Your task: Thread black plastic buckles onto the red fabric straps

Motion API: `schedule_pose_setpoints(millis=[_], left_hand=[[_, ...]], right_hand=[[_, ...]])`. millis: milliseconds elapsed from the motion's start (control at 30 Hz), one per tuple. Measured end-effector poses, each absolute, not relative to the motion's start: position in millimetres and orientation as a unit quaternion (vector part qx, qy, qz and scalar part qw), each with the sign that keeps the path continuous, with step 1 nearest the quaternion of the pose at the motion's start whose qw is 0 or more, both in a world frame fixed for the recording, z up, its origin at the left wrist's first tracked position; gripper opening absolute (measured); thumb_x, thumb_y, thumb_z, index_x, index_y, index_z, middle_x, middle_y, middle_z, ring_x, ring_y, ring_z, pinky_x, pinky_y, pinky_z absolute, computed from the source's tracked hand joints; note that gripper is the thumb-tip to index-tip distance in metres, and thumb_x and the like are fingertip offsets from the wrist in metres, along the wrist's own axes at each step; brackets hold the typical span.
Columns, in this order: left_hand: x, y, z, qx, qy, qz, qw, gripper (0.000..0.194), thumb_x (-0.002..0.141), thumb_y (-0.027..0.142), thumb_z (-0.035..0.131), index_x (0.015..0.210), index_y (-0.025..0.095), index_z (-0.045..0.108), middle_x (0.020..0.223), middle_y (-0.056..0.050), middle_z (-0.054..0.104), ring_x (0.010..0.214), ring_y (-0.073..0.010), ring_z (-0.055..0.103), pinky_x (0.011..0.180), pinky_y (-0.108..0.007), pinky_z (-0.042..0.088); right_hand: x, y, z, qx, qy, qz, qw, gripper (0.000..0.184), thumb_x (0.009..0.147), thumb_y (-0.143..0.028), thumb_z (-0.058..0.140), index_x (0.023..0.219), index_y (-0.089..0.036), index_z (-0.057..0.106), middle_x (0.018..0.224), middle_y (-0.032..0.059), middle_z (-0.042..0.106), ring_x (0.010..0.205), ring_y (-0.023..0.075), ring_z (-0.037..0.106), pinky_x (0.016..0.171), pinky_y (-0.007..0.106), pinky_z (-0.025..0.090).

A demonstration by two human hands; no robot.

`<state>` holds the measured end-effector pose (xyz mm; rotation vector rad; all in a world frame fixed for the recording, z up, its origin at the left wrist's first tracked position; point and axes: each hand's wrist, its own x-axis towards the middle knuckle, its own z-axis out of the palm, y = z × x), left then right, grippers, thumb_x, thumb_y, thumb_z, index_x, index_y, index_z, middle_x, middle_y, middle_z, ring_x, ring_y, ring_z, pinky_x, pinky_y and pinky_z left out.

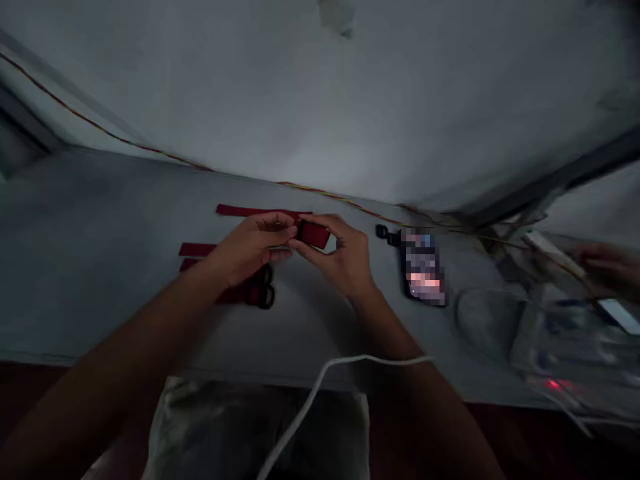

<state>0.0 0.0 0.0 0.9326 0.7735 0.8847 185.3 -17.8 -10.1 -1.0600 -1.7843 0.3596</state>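
Now, hands: your left hand and right hand are narrowly closed, both pinching a short red webbing piece.
Its place: held up between your fingertips, clear of the grey table, seemingly for a firm grip.
Nearby: loose red straps lie flat; a black-buckled strap sits below your left hand.

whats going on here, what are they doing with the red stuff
A person's left hand and right hand hold a short piece of dark red strap between them above a grey table. Longer red strips lie behind, a strap with black rings lies below, and another person's hand shows far right.
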Motion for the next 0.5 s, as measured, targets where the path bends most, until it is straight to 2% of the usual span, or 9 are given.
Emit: schedule_pose_setpoints(millis=[133, 233, 300, 367, 400, 500], left_hand=[[-11, 12, 4, 0.421, 0.392, 0.481, 0.661, 0.030, 0.068, 0.032, 0.091, 0.081, 0.019, 0.067, 0.078, 0.003, 0.061, 0.070, -0.0101, 0.060, 0.064, -0.023, 0.051], [-24, 24, 1, 0.467, 0.454, 0.518, 0.554, 0.022, 0.073, 0.031, 0.084, 0.079, 0.020, 0.065, 0.073, 0.002, 0.059, 0.063, -0.0112, 0.056, 0.061, -0.025, 0.049], [-31, 30, -3, 0.543, 0.509, 0.484, 0.460, 0.014, 0.078, 0.029, 0.077, 0.082, 0.021, 0.067, 0.072, 0.001, 0.060, 0.062, -0.0136, 0.056, 0.063, -0.029, 0.051], [-35, 32, -8, 0.640, 0.554, 0.417, 0.330, 0.011, 0.080, 0.027, 0.073, 0.090, 0.021, 0.071, 0.080, -0.003, 0.065, 0.069, -0.0179, 0.060, 0.074, -0.036, 0.055], [-35, 32, -10, 0.683, 0.564, 0.386, 0.257, 0.016, 0.081, 0.025, 0.072, 0.096, 0.021, 0.073, 0.090, -0.006, 0.067, 0.078, -0.0210, 0.063, 0.084, -0.041, 0.055], [-29, 25, -16, 0.768, 0.537, 0.342, 0.073, 0.029, 0.085, 0.023, 0.069, 0.114, 0.020, 0.073, 0.119, -0.013, 0.065, 0.108, -0.0306, 0.063, 0.106, -0.050, 0.047]], right_hand=[[200, -13, -6, -0.466, -0.723, 0.098, 0.500, 0.029, 0.081, -0.034, 0.082, 0.108, -0.026, 0.077, 0.104, 0.0040, 0.080, 0.097, 0.0226, 0.073, 0.093, 0.039, 0.058], [211, -8, -8, -0.485, -0.725, 0.104, 0.477, 0.032, 0.077, -0.034, 0.087, 0.106, -0.025, 0.078, 0.103, 0.0047, 0.080, 0.097, 0.0239, 0.073, 0.093, 0.041, 0.057], [216, -4, -12, -0.505, -0.736, 0.126, 0.433, 0.034, 0.075, -0.032, 0.089, 0.107, -0.025, 0.079, 0.107, 0.0060, 0.080, 0.099, 0.0247, 0.073, 0.094, 0.042, 0.057], [219, -1, -15, -0.519, -0.754, 0.154, 0.372, 0.037, 0.076, -0.031, 0.089, 0.111, -0.026, 0.079, 0.112, 0.0071, 0.079, 0.102, 0.0256, 0.073, 0.095, 0.042, 0.057], [220, 0, -17, -0.521, -0.765, 0.168, 0.340, 0.040, 0.075, -0.030, 0.089, 0.114, -0.027, 0.079, 0.115, 0.0075, 0.079, 0.106, 0.0263, 0.072, 0.097, 0.043, 0.056], [229, 3, -14, -0.539, -0.775, 0.169, 0.282, 0.044, 0.074, -0.031, 0.091, 0.116, -0.024, 0.078, 0.122, 0.0098, 0.077, 0.114, 0.0279, 0.070, 0.103, 0.042, 0.053]])
